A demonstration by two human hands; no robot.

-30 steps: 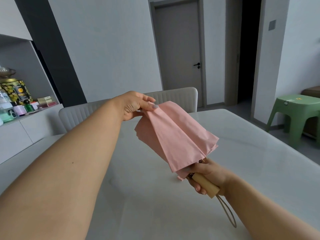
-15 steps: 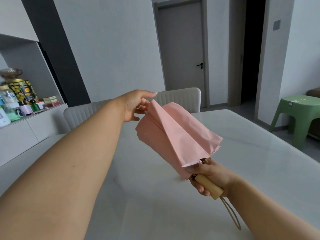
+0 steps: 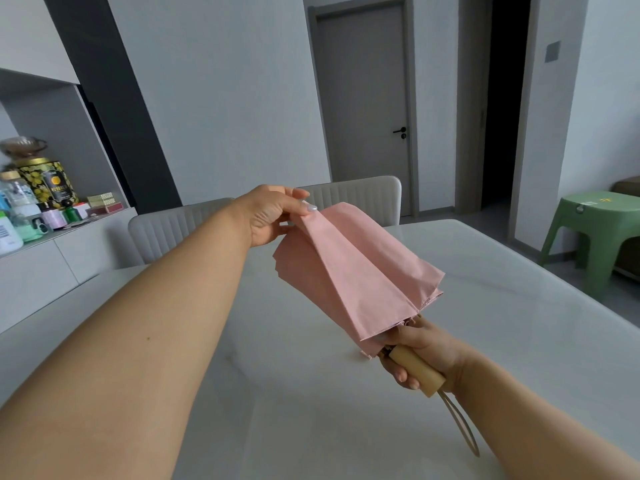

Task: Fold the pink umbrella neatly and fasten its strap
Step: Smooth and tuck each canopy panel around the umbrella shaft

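The pink umbrella [image 3: 356, 271] is collapsed, its canopy hanging in loose pleats above the white table [image 3: 502, 306]. My right hand [image 3: 420, 348] grips its pale wooden handle [image 3: 417, 370], from which a beige wrist loop [image 3: 460, 427] dangles. My left hand [image 3: 273, 214] is stretched out at the far end of the canopy and pinches a fold of pink fabric between thumb and fingers. The fastening strap is not visible.
Two pale upholstered chairs [image 3: 360, 197] stand at the table's far side. A sideboard [image 3: 41, 261] at the left carries tins, bottles and boxes. A green plastic stool [image 3: 595, 230] stands at the right, a closed grey door [image 3: 363, 105] behind.
My left hand briefly loosened its hold on the canopy edge half a second ago and now pinches a fold again. The right hand keeps the handle in about the same place.
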